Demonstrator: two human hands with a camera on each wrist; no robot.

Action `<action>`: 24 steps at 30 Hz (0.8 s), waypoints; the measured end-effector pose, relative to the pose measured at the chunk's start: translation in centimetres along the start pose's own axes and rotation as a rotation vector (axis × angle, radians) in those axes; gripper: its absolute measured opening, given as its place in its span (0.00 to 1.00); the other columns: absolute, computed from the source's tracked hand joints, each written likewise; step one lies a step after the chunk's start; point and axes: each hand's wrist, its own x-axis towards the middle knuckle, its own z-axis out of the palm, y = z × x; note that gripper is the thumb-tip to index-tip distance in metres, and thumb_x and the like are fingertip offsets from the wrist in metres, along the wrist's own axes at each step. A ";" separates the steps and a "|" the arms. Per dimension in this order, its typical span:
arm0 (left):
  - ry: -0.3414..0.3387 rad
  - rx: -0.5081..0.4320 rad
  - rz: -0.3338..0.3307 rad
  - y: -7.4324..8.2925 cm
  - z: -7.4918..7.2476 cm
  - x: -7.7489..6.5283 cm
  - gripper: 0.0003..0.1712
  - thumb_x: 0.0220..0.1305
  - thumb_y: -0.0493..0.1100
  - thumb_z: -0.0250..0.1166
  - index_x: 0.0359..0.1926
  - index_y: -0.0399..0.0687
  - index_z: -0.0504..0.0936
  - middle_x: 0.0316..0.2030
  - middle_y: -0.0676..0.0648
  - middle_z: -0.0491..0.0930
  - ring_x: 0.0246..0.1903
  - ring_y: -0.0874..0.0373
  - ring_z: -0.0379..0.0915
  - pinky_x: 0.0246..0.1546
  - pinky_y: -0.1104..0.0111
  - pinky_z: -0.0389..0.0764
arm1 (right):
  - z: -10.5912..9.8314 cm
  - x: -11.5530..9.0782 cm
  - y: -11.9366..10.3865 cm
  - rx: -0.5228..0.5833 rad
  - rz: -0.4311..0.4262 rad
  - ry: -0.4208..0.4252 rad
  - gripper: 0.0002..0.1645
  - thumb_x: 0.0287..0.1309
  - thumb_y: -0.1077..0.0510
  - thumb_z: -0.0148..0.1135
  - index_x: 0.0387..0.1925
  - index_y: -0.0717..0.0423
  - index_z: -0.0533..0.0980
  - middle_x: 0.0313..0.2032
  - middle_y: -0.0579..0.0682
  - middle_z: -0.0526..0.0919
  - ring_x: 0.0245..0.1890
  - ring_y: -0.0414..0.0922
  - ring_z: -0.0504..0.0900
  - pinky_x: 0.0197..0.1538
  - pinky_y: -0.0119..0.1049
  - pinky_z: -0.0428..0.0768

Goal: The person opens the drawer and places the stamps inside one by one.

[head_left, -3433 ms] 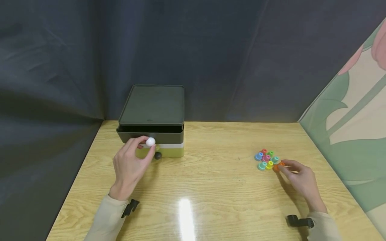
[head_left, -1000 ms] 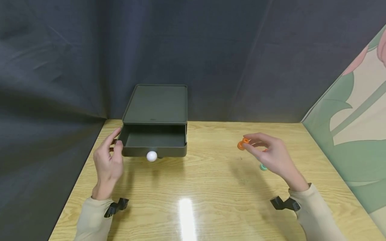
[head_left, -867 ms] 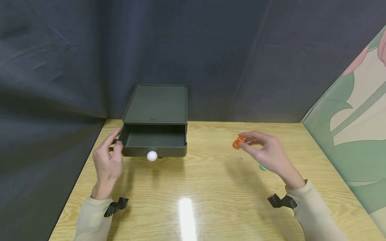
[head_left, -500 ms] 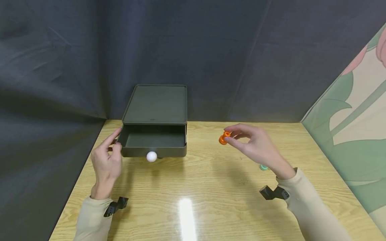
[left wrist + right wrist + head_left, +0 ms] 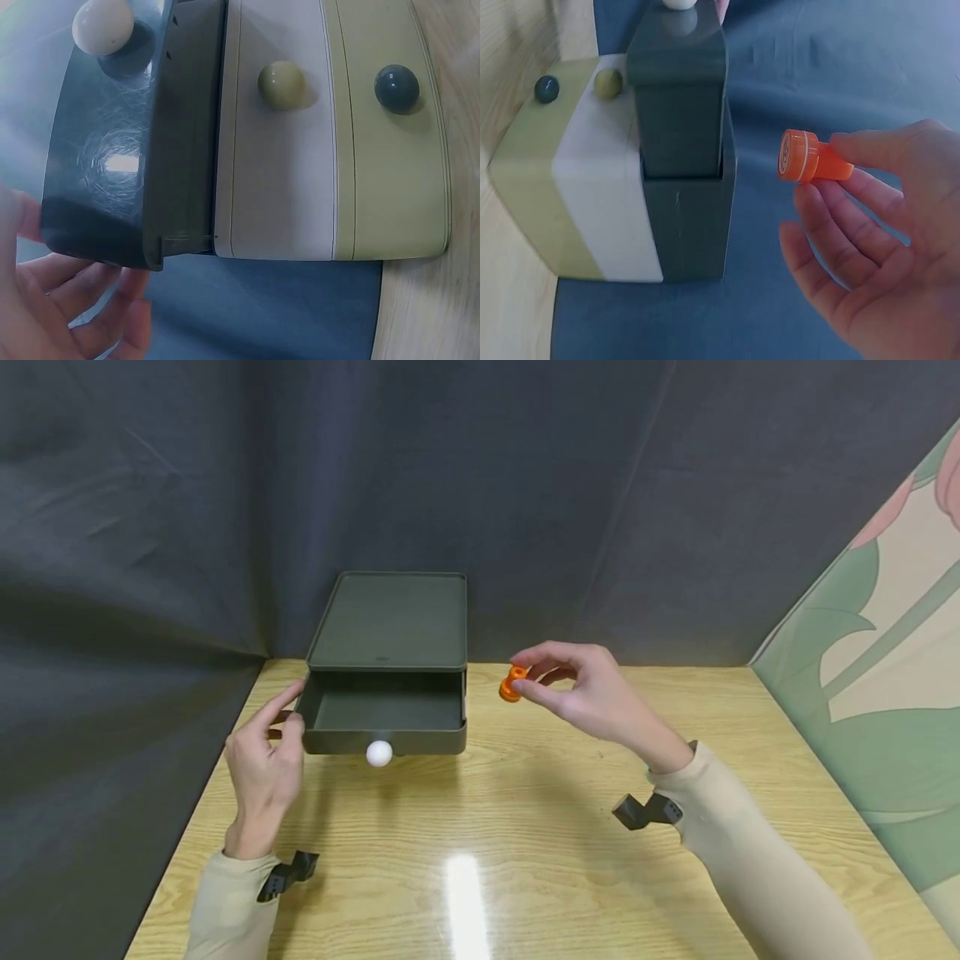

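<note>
In the head view my right hand [image 5: 592, 693] pinches a small orange stamp [image 5: 513, 684] between thumb and fingertips, held in the air to the right of the pulled-out drawer. The stamp's patterned round face shows in the right wrist view. The dark green drawer [image 5: 442, 742] at the top of a drawer box [image 5: 390, 618] stands open, and its inside looks bare. My left hand [image 5: 266, 768] touches the drawer's left side near the front corner, fingers extended along it, thumb by the rim. A white round knob [image 5: 378, 753] is on the drawer front.
Below the open drawer, a white drawer [image 5: 281, 172] and a yellow-green drawer [image 5: 394, 180] are closed, each with a round knob. Dark cloth [image 5: 525, 510] hangs behind the wooden table [image 5: 540, 877]. A sliver of a teal stamp [image 5: 649, 774] peeks out by the right wrist.
The top drawer has come from slightly open to far out, and my left hand has gone from its knob to its left side. My right hand has carried the orange stamp leftward from the stamp cluster.
</note>
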 end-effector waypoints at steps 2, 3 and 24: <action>-0.020 0.004 -0.021 0.0 0.0 0.0 0.25 0.69 0.32 0.57 0.61 0.52 0.90 0.52 0.42 0.91 0.37 0.87 0.74 0.36 0.87 0.71 | 0.4 0.8 -0.6 0.007 -0.016 -0.022 0.15 0.65 0.59 0.73 0.52 0.52 0.88 0.42 0.46 0.92 0.42 0.41 0.89 0.50 0.32 0.86; -0.029 0.006 -0.030 -0.1 0.0 -0.1 0.25 0.69 0.32 0.57 0.61 0.52 0.89 0.54 0.43 0.91 0.37 0.87 0.75 0.37 0.87 0.71 | 0.6 1.2 -0.9 0.010 -0.022 -0.034 0.14 0.65 0.58 0.73 0.52 0.52 0.88 0.42 0.45 0.92 0.42 0.41 0.89 0.50 0.32 0.86; -0.116 -0.031 -0.019 0.1 1.3 0.2 0.28 0.68 0.31 0.54 0.64 0.49 0.87 0.57 0.42 0.89 0.39 0.85 0.75 0.37 0.87 0.72 | 3.7 4.5 -2.2 0.213 0.105 -0.237 0.16 0.65 0.59 0.73 0.53 0.54 0.88 0.48 0.50 0.92 0.45 0.47 0.89 0.49 0.38 0.87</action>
